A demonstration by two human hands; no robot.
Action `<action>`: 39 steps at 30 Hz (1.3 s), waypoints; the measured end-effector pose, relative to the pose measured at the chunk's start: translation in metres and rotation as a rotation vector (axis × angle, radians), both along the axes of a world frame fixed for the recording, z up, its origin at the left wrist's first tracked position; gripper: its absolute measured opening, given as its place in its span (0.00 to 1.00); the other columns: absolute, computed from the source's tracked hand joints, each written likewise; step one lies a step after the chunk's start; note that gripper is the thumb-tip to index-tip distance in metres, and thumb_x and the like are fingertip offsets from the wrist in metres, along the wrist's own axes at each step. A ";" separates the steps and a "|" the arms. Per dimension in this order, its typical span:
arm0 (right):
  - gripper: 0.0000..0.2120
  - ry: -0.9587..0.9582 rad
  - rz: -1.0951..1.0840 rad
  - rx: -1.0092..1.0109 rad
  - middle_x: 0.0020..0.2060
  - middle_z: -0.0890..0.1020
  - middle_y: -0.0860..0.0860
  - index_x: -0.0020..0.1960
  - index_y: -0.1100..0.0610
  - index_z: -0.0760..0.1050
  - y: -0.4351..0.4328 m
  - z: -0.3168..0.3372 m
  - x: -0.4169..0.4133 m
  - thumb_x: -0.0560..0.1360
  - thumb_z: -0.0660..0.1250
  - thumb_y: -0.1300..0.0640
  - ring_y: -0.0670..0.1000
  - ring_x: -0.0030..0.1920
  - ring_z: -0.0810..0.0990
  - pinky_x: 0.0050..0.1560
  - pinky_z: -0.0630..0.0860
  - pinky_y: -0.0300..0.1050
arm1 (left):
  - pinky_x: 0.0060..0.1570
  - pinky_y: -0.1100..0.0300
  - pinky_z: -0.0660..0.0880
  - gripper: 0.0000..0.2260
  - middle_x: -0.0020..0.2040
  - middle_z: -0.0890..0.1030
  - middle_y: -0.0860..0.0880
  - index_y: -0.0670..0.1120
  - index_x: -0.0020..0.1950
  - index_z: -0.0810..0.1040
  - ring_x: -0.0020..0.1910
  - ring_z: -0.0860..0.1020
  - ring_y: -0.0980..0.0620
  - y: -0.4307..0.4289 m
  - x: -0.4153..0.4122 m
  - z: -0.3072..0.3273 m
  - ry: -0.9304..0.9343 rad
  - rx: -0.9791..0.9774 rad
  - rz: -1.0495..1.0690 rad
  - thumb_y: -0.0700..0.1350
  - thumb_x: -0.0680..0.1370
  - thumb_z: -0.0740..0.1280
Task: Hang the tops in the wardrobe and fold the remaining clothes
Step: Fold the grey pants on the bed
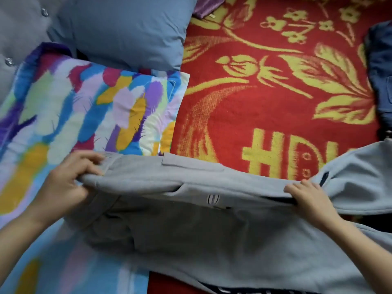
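Grey trousers point(191, 230) lie across the near edge of a red blanket point(244, 107), spilling left onto a feather-print pillow point(84, 107). The left hand point(65, 181) grips a raised fold at the waistband end, fingers curled over the cloth. The right hand point(309, 198) holds the same fold further right, fingers hooked over its edge. Beyond the fold, the blanket's yellow pattern shows uncovered up to a purple cloth point(207, 5) at its far edge. A blue pillow point(127, 28) sits at the blanket's far left. A dark blue garment point(379, 71) lies along its right edge.
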State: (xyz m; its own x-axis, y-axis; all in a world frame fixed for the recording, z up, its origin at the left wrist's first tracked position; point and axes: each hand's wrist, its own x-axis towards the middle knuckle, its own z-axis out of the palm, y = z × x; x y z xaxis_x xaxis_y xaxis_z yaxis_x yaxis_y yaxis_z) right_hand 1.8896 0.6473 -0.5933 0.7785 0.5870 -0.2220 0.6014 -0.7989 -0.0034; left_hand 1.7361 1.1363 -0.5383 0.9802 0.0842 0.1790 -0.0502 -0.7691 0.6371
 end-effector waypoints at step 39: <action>0.12 0.193 -0.140 -0.265 0.26 0.77 0.54 0.30 0.61 0.77 -0.174 -0.007 -0.198 0.54 0.71 0.52 0.54 0.24 0.77 0.24 0.72 0.40 | 0.64 0.33 0.52 0.27 0.77 0.51 0.41 0.47 0.76 0.56 0.74 0.51 0.34 -0.178 -0.134 -0.095 1.017 1.083 -0.263 0.37 0.78 0.58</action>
